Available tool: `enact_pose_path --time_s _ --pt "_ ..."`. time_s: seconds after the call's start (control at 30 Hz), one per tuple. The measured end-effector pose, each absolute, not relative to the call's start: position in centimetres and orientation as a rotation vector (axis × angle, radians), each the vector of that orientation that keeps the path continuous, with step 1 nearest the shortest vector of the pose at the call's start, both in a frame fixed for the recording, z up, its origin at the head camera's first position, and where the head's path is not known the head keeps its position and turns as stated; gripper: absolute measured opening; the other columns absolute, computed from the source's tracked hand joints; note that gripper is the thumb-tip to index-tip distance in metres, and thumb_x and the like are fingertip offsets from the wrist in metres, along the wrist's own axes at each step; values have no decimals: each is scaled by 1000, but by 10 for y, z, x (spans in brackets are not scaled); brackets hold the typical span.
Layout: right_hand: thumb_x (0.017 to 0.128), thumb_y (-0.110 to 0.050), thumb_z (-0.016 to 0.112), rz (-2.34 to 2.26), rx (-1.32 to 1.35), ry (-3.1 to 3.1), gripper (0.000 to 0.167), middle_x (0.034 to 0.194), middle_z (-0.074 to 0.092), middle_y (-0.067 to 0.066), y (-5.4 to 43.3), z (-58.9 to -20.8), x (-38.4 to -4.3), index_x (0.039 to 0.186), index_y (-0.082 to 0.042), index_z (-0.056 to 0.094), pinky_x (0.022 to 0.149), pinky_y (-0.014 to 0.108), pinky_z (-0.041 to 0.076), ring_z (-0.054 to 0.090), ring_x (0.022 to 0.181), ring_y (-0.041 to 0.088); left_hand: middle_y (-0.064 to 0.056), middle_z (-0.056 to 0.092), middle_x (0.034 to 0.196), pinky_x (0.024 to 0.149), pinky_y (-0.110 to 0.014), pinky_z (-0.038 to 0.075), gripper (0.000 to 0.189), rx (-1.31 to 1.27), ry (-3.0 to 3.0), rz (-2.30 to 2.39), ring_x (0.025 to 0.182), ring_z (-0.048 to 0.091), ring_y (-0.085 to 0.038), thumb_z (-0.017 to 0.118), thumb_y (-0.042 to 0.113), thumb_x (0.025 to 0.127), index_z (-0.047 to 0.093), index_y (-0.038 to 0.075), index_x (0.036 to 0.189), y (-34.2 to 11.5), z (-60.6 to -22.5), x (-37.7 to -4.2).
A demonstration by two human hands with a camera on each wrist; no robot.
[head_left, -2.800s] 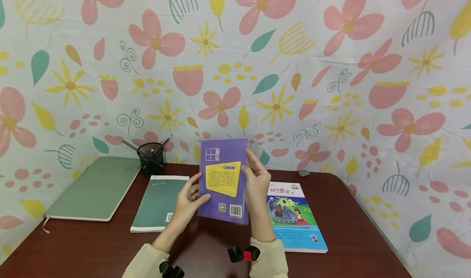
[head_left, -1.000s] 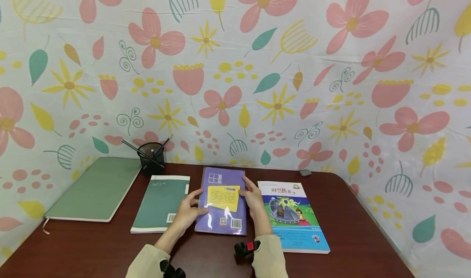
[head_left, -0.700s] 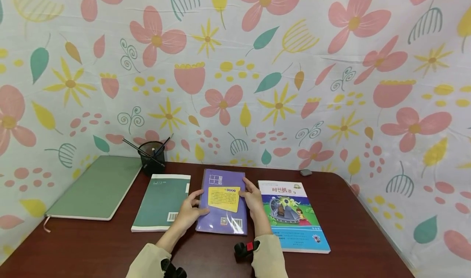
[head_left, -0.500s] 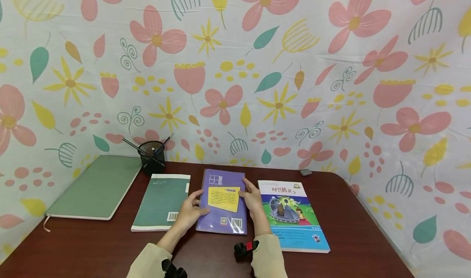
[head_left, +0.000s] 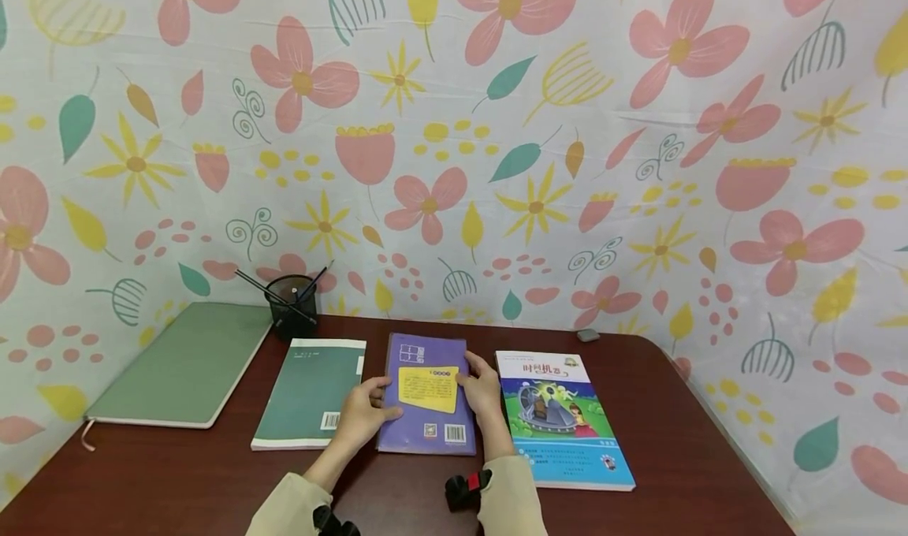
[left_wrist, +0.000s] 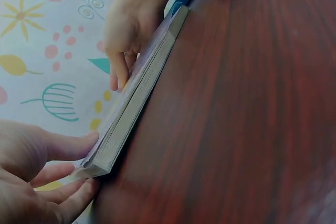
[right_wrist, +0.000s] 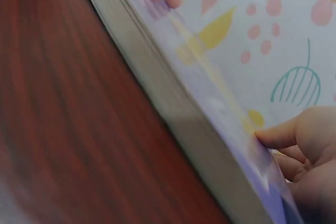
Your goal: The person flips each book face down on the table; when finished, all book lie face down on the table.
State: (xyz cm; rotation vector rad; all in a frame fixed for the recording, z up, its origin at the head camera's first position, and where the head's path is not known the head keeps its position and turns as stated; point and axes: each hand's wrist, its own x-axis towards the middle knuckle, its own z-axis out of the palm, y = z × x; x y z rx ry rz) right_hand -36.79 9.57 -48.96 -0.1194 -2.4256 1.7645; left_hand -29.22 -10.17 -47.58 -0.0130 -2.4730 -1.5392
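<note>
A purple book (head_left: pixel 426 429) with a yellow text panel and a barcode lies at the middle of the table, back cover up, in a glossy clear sleeve. My left hand (head_left: pixel 363 414) grips its left edge, thumb on the cover. On the right edge, my right hand (head_left: pixel 482 386) pinches the book, its thumb by the yellow panel. The left wrist view shows the book's page block (left_wrist: pixel 142 98) low over the wood, with left-hand fingers (left_wrist: pixel 68 195) under its corner. From the right wrist, the right thumb (right_wrist: pixel 278 134) presses the shiny cover.
A dark green book (head_left: pixel 305 394) lies close on the left, a colourful blue-and-white book (head_left: pixel 560 410) close on the right. Farther left are a large light-green notebook (head_left: pixel 184 362) and a black mesh pen holder (head_left: pixel 292 307). A small grey object (head_left: pixel 587 335) sits by the back edge.
The purple book, earlier held up facing the camera, has come down between the other two books. Lately its far end and my right hand have shifted slightly left.
</note>
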Motion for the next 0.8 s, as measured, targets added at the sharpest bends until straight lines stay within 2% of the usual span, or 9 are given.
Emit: enact_pose_path --time_s 0.17,0.43,0.63,0.8 --pt "86 5 63 1576 -109 -2423 45 131 61 21 87 -491 -361 130 -2 60 95 50 49 57 119 40 -19 68 94 69 -32 49 50 6 -2484 -1444 81 61 -23 84 3 69 66 -7 114 -100 -476 -290" --pt "85 7 64 1606 -115 -2383 46 131 62 20 88 -489 -362 130 0 59 98 49 48 57 119 38 -21 66 103 73 -34 49 43 -56 -2500 -1315 86 61 -26 84 3 67 69 -9 106 -99 -479 -292" --pt "85 6 64 1648 -119 -2379 47 131 62 20 91 -489 -362 131 0 59 99 49 48 56 119 39 -22 66 102 70 -29 48 42 -66 -2490 -1367 83 61 -24 83 2 67 68 -10 105 -100 -482 -294" --pt "87 5 63 1729 -135 -2347 47 133 60 22 93 -489 -363 133 1 57 103 49 45 54 123 39 -24 65 105 71 -33 51 43 -53 -2490 -1428 85 62 -27 81 2 70 67 -10 108 -101 -483 -295"
